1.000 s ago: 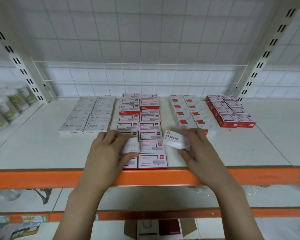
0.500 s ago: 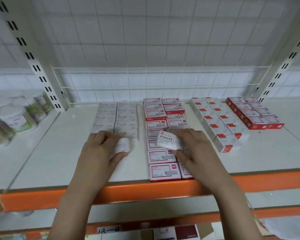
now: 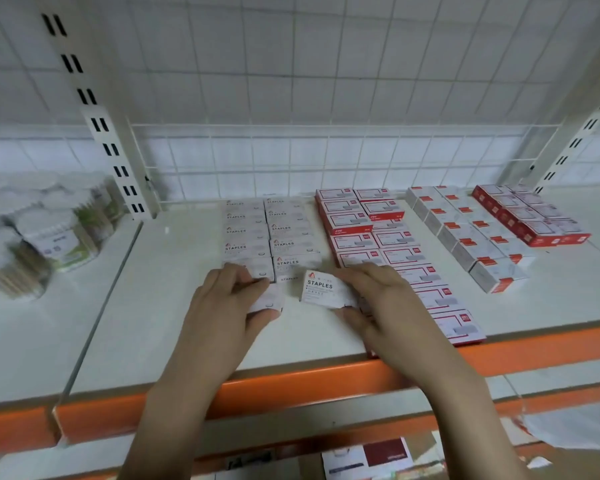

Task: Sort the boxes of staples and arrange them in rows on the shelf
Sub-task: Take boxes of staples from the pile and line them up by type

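Boxes of staples lie in rows across the shelf. Near its front edge, our left hand grips one white box, and our right hand pinches another white box beside it.

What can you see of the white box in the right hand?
The white box is small, flat and looks like cardboard, with STAPLES in black print and a small red logo on top. It seems closed and lies slightly tilted, at the front of the white rows. The right hand pinches its right end. Whether it rests on the shelf is unclear.
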Tool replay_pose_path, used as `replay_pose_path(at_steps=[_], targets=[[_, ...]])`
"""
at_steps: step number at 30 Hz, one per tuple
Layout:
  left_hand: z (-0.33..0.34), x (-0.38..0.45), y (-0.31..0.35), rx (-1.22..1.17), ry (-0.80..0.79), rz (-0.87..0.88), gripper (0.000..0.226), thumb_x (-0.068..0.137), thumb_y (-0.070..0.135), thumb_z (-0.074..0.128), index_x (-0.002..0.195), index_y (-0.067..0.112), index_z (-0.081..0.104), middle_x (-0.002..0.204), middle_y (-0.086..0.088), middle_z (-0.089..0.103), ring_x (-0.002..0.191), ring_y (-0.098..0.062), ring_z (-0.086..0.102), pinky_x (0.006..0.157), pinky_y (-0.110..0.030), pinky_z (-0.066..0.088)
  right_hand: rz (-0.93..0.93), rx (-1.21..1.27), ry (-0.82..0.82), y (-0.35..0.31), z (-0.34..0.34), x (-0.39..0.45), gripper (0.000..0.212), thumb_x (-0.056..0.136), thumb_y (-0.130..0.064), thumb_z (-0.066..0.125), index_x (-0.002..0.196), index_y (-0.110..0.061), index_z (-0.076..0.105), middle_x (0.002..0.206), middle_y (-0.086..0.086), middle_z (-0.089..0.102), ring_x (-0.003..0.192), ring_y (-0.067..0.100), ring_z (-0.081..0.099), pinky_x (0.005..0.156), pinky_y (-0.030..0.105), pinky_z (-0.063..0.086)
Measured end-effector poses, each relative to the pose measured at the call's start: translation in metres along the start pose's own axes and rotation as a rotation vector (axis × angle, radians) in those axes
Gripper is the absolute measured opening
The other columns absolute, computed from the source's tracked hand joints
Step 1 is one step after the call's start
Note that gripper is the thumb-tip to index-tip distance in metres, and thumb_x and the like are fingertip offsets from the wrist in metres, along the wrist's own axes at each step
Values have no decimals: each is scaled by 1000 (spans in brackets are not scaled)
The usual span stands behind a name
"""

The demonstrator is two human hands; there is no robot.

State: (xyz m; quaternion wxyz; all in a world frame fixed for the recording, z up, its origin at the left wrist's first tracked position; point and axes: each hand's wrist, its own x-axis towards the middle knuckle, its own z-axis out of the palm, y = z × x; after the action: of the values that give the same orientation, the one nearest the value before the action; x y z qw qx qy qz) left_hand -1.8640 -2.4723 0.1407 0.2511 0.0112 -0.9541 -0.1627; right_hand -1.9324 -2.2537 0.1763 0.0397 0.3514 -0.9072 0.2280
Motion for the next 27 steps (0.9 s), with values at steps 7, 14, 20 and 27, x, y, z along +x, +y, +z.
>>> replay_pose_path(at_steps=[7, 14, 20, 27], targets=[[3, 4, -5, 85, 56, 22, 43, 73, 49, 49, 92, 19, 73, 95, -8, 58, 89, -21, 43, 68, -39, 44, -2, -24, 5, -7, 7, 1, 51, 76, -25, 55, 127, -17, 56, 121, 2, 59, 110, 25, 53, 94, 33, 40], [1, 6, -2, 106, 6, 10, 39, 59, 31, 86, 92, 15, 72, 96, -8, 60, 88, -31, 57, 69, -42, 45, -17, -57, -52, -11, 12, 9, 51, 83, -17, 63, 132, -21, 51, 133, -2, 51, 121, 20, 45, 104, 32, 33], [-10, 7, -5, 88, -71, 2, 55, 57, 33, 87, 106, 15, 68, 100, -4, 62, 91, -31, 58, 73, -42, 45, -46, -18, -66, -14, 17, 15, 49, 84, -13, 63, 131, -23, 53, 135, -7, 49, 125, 15, 41, 106, 22, 27], [-15, 9, -6, 80, -94, -4, 49, 54, 25, 89, 98, 14, 71, 93, -4, 64, 85, -31, 61, 68, -41, 47, -66, 32, 71, -12, 31, 17, 40, 74, -3, 64, 111, -17, 68, 113, 1, 63, 105, 27, 56, 92, 30, 43]])
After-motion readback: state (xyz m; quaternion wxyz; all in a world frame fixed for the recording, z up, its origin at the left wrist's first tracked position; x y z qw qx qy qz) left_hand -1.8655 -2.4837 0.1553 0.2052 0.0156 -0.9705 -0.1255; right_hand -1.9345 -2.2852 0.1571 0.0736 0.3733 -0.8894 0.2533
